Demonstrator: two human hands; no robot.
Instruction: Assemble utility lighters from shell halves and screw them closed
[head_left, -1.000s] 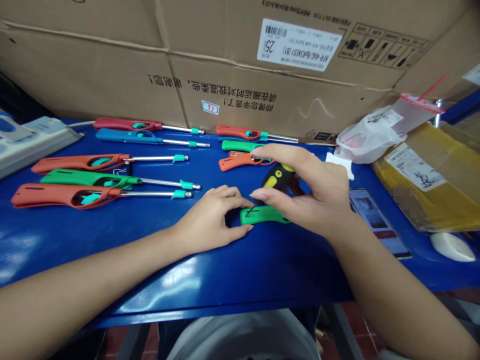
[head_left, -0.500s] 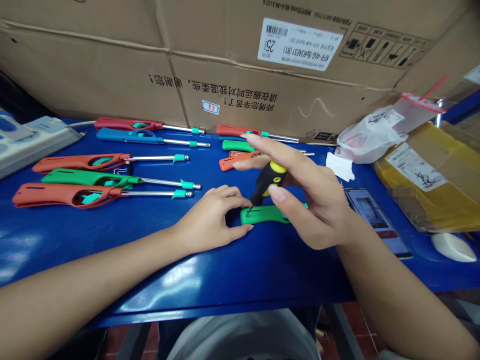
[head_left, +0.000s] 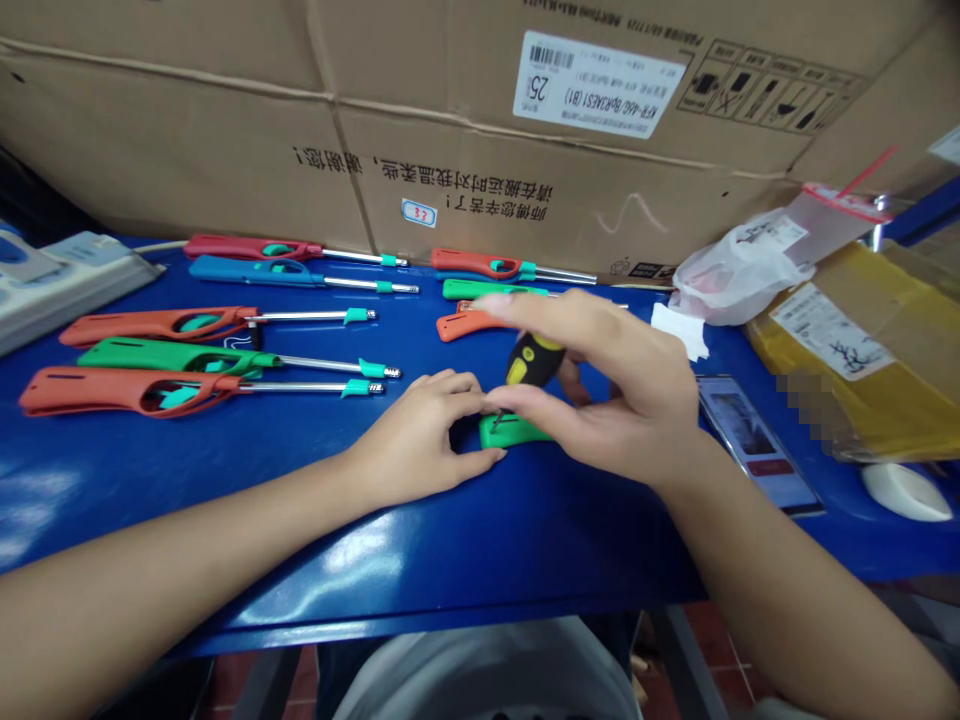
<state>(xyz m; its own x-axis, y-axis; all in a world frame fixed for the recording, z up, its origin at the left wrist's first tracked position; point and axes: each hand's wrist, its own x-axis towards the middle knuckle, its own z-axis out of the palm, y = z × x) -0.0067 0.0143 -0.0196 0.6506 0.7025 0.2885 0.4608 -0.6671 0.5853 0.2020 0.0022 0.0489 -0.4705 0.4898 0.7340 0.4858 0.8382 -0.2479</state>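
green shell (head_left: 514, 432): flat on the blue table (head_left: 450, 560), near the front edge, between both hands.
screwdriver (head_left: 529, 362): black and yellow handle, tilted, tip down on the green shell's left end.
right hand (head_left: 622, 400): closed round the screwdriver, thumb and fingers pinching the handle, covers most of the shell.
left hand (head_left: 420, 440): curled, thumb and fingers clamped on the shell's left end, pinning it to the table.
orange shell (head_left: 461, 324): just behind the right hand, partly hidden.
long lighters: row at left, well apart from the hands; nearest are an orange lighter (head_left: 127, 390) and a green lighter (head_left: 172, 357).
cardboard box (head_left: 225, 130): along the table's back.
phone (head_left: 750, 440): right of the right wrist, screen up.
plastic bag (head_left: 742, 265): back right.
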